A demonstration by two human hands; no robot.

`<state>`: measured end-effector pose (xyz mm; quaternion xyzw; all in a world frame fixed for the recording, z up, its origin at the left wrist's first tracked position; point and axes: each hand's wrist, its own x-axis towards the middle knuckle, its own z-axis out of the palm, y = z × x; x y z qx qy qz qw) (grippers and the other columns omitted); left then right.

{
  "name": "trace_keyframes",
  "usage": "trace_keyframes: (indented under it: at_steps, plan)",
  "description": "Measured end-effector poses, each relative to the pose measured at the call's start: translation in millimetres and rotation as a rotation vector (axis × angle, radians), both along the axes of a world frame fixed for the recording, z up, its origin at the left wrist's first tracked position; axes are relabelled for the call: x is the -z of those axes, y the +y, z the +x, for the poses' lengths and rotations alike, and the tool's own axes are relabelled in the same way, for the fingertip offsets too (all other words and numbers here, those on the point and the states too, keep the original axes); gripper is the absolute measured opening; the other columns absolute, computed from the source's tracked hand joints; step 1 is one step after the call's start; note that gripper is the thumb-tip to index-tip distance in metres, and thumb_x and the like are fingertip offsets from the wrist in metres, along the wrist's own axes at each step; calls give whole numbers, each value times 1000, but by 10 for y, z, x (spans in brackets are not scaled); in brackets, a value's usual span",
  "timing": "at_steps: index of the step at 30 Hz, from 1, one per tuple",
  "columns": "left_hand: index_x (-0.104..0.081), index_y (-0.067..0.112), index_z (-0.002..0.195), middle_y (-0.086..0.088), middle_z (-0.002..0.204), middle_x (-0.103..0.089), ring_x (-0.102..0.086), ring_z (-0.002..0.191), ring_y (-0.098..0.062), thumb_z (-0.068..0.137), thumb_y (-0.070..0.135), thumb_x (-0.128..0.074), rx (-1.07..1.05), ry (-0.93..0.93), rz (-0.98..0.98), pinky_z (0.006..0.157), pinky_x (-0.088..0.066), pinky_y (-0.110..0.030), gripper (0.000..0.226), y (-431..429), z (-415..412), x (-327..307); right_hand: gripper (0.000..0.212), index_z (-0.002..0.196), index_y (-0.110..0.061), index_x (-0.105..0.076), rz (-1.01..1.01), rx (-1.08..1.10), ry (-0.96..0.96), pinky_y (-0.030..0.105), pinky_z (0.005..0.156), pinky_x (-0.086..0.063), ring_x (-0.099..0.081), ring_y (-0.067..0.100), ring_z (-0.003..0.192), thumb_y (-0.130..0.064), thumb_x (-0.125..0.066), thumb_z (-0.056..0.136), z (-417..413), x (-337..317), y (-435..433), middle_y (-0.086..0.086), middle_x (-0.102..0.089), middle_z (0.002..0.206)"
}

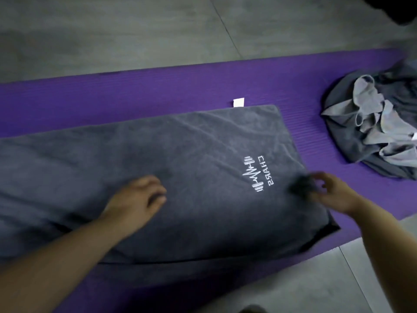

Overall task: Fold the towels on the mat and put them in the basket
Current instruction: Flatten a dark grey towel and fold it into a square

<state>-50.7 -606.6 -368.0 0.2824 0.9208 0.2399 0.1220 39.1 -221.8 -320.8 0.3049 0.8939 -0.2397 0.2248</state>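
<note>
left hand (137, 197): rests loosely on the towel, gripping nothing.
towel (203, 150): flat on the purple mat (158, 86); likely soft, limp, light; take its right-end corners.
right hand (327, 190): blurred at the towel's right edge; grip cannot be told.

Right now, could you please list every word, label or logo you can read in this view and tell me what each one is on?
"CHAR...": pale stitching beside a dumbbell-and-pulse logo on the spread grey towel, lying sideways to the camera; the last letters are too blurred to read.
The white tag at that towel's far edge: nothing legible.
The pile of towels at the right: no readable text.
</note>
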Motion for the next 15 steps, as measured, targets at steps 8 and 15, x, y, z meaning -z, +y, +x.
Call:
trace_keyframes:
  at_steps: [8,15]
  plan:
    - [-26,7,142,-13,151,-16,-30,134,-32,85,6,-58,-580,-168,-165,110,-25,-39,65,185,-1057,-30,40,129,-2,-42,206,241,194,40,96,-38,-46,40,120,-15,-47,91,-1513,406,-99,23,-38,137]
    - [-49,1,126,-27,133,-42,-46,118,-41,88,1,-48,-660,-189,-295,101,-35,-42,39,407,-1173,123,30,117,-5,-48,212,289,237,40,91,-41,-50,38,116,-14,-46,88,-1582,510,-113,21,-49,127]
